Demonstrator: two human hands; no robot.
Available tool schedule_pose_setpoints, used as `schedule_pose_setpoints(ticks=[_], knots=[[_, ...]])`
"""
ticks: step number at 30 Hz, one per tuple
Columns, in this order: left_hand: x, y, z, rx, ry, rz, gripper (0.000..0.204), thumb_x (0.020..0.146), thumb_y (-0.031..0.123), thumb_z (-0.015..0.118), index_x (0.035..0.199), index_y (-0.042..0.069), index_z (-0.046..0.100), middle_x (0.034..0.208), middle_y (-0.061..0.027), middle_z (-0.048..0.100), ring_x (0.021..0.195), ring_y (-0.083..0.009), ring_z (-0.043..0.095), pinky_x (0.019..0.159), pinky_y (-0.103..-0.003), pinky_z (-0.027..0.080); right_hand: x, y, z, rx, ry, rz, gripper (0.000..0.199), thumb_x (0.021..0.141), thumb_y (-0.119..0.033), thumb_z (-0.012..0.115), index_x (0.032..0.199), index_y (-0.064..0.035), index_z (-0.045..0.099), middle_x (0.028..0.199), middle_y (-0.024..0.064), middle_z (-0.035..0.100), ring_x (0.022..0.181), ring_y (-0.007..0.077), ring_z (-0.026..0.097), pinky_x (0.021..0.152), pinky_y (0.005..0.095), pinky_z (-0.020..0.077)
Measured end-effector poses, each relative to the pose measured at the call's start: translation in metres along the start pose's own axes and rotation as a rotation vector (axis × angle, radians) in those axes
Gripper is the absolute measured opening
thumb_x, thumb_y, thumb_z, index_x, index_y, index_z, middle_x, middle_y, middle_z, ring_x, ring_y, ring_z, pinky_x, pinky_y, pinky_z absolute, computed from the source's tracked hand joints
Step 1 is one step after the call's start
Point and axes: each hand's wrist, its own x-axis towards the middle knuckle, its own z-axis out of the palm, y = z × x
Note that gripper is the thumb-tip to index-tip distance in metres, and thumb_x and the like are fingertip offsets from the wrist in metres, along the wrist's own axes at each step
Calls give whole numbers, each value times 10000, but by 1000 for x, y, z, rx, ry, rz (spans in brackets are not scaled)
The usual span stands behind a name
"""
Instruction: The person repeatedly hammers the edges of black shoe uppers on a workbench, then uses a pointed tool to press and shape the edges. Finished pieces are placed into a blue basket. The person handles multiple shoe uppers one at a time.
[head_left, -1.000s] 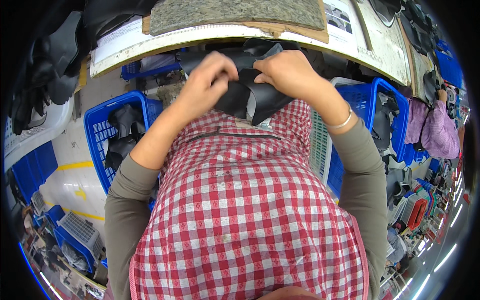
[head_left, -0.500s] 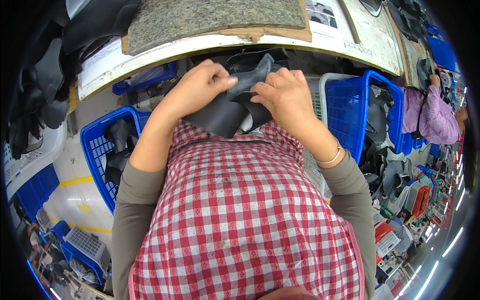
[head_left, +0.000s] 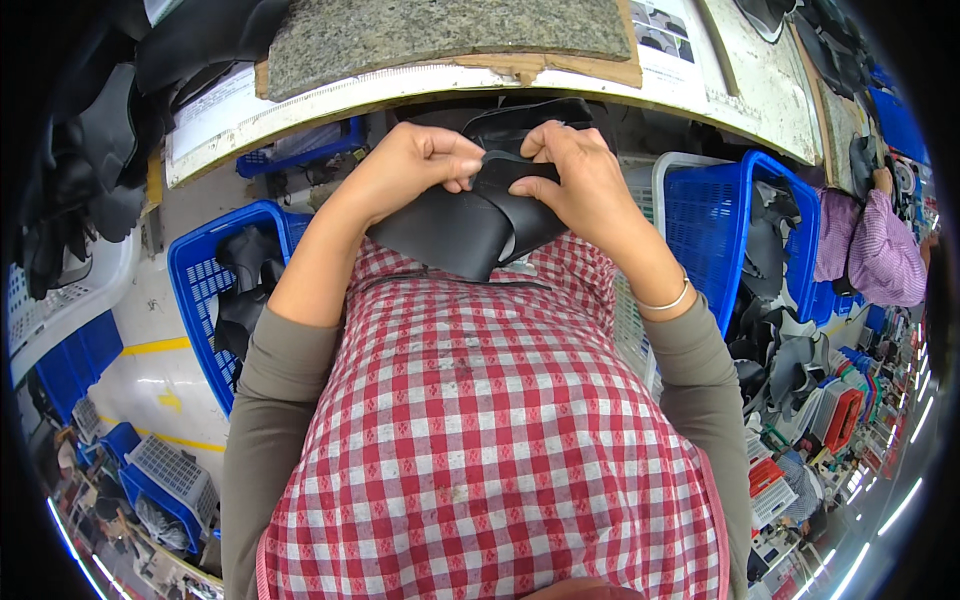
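Observation:
Over my lap lies a black, leather-like cut piece [head_left: 440, 232] with curved edges, its smooth dark face showing. My right hand [head_left: 580, 180] grips its upper edge, the thumb lying on the face and the fingers going behind. At the same edge my left hand [head_left: 425, 168] is closed in a pinch, fingertips against the piece. Between the two hands the edge is bent up. Another black piece [head_left: 535, 115] shows just beyond, under the table's front. A checked red and white apron [head_left: 470, 400] covers my lap.
Ahead is a white worktable [head_left: 745, 120] carrying a grey stone slab [head_left: 450, 40]. A blue basket [head_left: 185, 265] with black pieces stands at my left. More blue baskets [head_left: 700, 215] stand at my right. Black pieces [head_left: 105, 130] are heaped at far left. A person in a checked shirt [head_left: 885, 245] sits at far right.
The greyish flap that stood up between my hands has gone over, and a smooth black face shows there now. My right thumb has stretched out across the piece.

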Motion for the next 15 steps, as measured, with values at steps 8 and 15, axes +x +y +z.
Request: schedule_pose_setpoints(ticks=[8, 15], knots=[[-9, -4, 13, -34, 49, 7, 194, 932, 30, 702, 1111, -25, 753, 931, -40, 742, 805, -94, 670, 757, -259, 561, -3, -11, -12, -28, 4, -60, 317, 750, -163, 865, 970, -100, 646, 843, 47, 673, 852, 268, 635, 826, 398, 438], [-13, -6, 15, -348, 85, -112, 182, 920, 12, 693, 1088, -22, 755, 953, -74, 766, 813, -123, 720, 758, -261, 592, -7, -27, -25, -84, -11, -73, 250, 790, -168, 834, 938, -101, 644, 824, 38, 670, 825, 260, 639, 820, 394, 437]])
